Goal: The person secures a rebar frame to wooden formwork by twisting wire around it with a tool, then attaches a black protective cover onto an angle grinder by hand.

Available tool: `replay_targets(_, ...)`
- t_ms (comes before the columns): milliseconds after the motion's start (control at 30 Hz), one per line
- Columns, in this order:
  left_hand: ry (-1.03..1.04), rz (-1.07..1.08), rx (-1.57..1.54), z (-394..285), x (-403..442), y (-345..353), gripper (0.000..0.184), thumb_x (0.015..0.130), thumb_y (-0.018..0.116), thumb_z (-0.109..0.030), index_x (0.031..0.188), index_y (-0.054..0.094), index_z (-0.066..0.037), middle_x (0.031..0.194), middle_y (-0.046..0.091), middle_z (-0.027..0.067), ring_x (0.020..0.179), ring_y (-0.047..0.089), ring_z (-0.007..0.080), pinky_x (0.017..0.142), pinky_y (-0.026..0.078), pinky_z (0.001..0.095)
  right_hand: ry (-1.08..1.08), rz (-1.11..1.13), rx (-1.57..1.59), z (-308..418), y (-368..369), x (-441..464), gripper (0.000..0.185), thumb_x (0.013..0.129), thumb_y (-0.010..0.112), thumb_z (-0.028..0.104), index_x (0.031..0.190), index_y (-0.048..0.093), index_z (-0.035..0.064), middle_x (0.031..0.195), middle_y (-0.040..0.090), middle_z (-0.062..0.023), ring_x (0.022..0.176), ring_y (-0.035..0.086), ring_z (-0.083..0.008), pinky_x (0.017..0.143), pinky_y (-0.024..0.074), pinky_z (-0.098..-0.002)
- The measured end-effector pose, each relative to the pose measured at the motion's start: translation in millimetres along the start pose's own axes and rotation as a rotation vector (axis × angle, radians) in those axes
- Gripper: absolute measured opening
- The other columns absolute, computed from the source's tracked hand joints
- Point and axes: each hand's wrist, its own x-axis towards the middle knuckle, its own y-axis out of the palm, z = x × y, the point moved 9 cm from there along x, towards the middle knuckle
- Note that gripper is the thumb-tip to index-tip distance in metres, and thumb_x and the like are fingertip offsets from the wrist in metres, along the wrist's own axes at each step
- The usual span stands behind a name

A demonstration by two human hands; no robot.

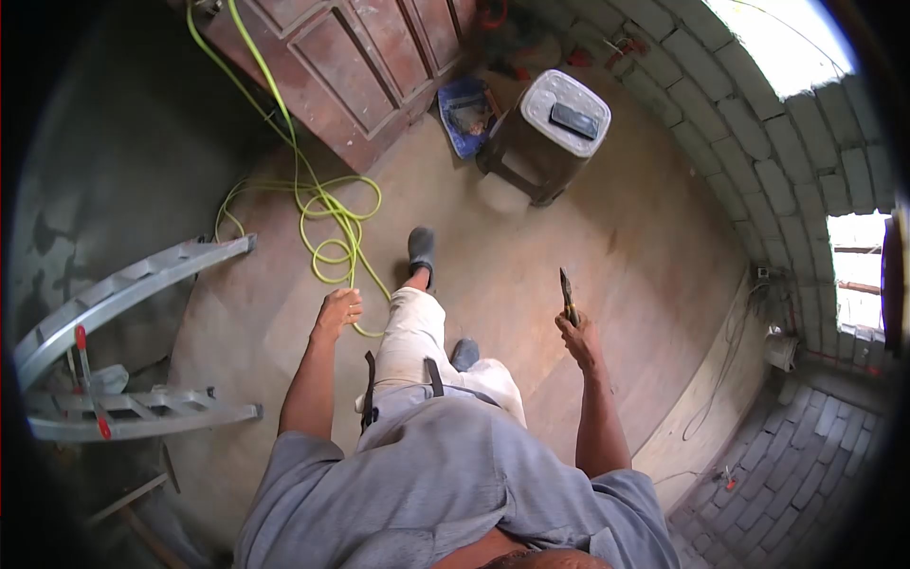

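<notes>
My left hand (338,311) is closed around a yellow-green cable (343,213), left of my leg. Part of the cable lies in loose loops on the floor ahead of that hand, and a stretch of it runs up past the brown door panel. In my right hand (580,339), out to the right of my body, is a pair of pliers (568,290) with dark jaws pointing forward. The fingers wrap the handles, so most of the grip is hidden.
A metal ladder (142,275) lies to the left. Ahead are a panelled brown door (351,71), a blue bag (462,119) and a dark bucket (531,156) with a phone (574,120) on its pale lid. A block wall (749,142) curves along the right.
</notes>
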Motion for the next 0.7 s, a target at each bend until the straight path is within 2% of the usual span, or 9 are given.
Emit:
replay_targets(167, 0.046, 0.072, 0.009, -157, 143, 57, 0.054, 0.086, 0.068, -0.037, 0.125, 0.056, -0.003, 0.102, 0.064, 0.0101, 0.087, 0.062, 0.0201, 0.071, 0.051, 0.0345, -0.074, -0.048, -0.132, 56, -7, 55, 0.032, 0.083, 0.065, 0.03, 0.096, 0.062, 0.0012, 0.075, 0.062, -0.0131, 0.072, 0.061, -0.0243, 0.069, 0.0485, -0.0368)
replay_targets(200, 0.032, 0.078, 0.03, -179, 173, 66, 0.05, 0.086, 0.068, -0.034, 0.124, 0.057, -0.003, 0.098, 0.064, 0.0101, 0.085, 0.062, 0.0179, 0.07, 0.05, 0.0327, -0.024, -0.05, -0.121, 60, -8, 59, 0.026, 0.084, 0.065, 0.026, 0.095, 0.061, 0.002, 0.073, 0.059, -0.0069, 0.069, 0.056, -0.0182, 0.065, 0.0458, -0.0332)
replay_targets(267, -0.019, 0.044, 0.518, -237, 225, 82, 0.049, 0.085, 0.068, -0.028, 0.123, 0.059, 0.001, 0.104, 0.067, 0.0158, 0.095, 0.065, 0.021, 0.078, 0.052, 0.0348, 0.032, -0.053, -0.114, 72, -12, 76, 0.02, 0.085, 0.065, 0.021, 0.093, 0.06, 0.0029, 0.072, 0.055, -0.0007, 0.067, 0.051, -0.012, 0.06, 0.0431, -0.0295)
replay_targets(333, 0.265, -0.111, 0.653, -298, 257, 91, 0.052, 0.084, 0.068, -0.025, 0.125, 0.058, 0.005, 0.118, 0.065, 0.0222, 0.11, 0.063, 0.0266, 0.091, 0.049, 0.0369, 0.127, 0.035, -0.11, 75, -9, 96, 0.025, 0.086, 0.066, 0.022, 0.098, 0.061, 0.0014, 0.075, 0.06, -0.0041, 0.072, 0.057, -0.0161, 0.065, 0.0467, -0.0331)
replay_targets(367, 0.252, -0.113, 0.661, -323, 266, 99, 0.052, 0.084, 0.068, -0.025, 0.125, 0.058, 0.005, 0.118, 0.065, 0.0222, 0.11, 0.063, 0.0266, 0.091, 0.049, 0.0369, 0.136, 0.047, -0.107, 88, -10, 109, 0.025, 0.086, 0.066, 0.022, 0.098, 0.061, 0.0014, 0.075, 0.06, -0.0041, 0.072, 0.057, -0.0161, 0.065, 0.0467, -0.0331)
replay_targets(433, 0.308, -0.14, 0.812, -373, 277, 115, 0.054, 0.085, 0.067, -0.026, 0.127, 0.056, 0.007, 0.127, 0.06, 0.0243, 0.119, 0.059, 0.0314, 0.1, 0.044, 0.039, -0.086, 0.003, -0.191, 135, -15, 139, 0.028, 0.086, 0.067, 0.024, 0.102, 0.062, 0.0016, 0.077, 0.063, -0.0107, 0.075, 0.062, -0.0203, 0.068, 0.0489, -0.0363)
replay_targets(467, 0.292, -0.136, 0.821, -382, 291, 119, 0.054, 0.085, 0.067, -0.026, 0.127, 0.056, 0.007, 0.127, 0.06, 0.0243, 0.119, 0.059, 0.0314, 0.1, 0.044, 0.039, -0.109, 0.015, -0.313, 163, -18, 164, 0.03, 0.084, 0.068, 0.024, 0.105, 0.062, 0.002, 0.082, 0.066, -0.0176, 0.079, 0.066, -0.028, 0.072, 0.0501, -0.039)
replay_targets(533, 0.234, -0.103, 0.653, -398, 329, 126, 0.054, 0.085, 0.067, -0.028, 0.125, 0.056, 0.008, 0.122, 0.063, 0.024, 0.115, 0.061, 0.0321, 0.096, 0.047, 0.0391, -0.277, 0.0, -0.432, 225, -21, 218, 0.031, 0.081, 0.07, 0.021, 0.104, 0.061, 0.0025, 0.087, 0.064, -0.0197, 0.082, 0.064, -0.0345, 0.074, 0.0503, -0.0407)
replay_targets(700, 0.048, -0.043, 0.535, -413, 430, 164, 0.051, 0.085, 0.067, -0.03, 0.121, 0.059, 0.004, 0.115, 0.066, 0.0238, 0.108, 0.064, 0.0339, 0.089, 0.049, 0.041, -0.262, -0.113, -0.419, 310, -5, 357, 0.03, 0.078, 0.066, 0.015, 0.105, 0.058, 0.0048, 0.102, 0.06, -0.0177, 0.097, 0.058, -0.038, 0.082, 0.0483, -0.0457)
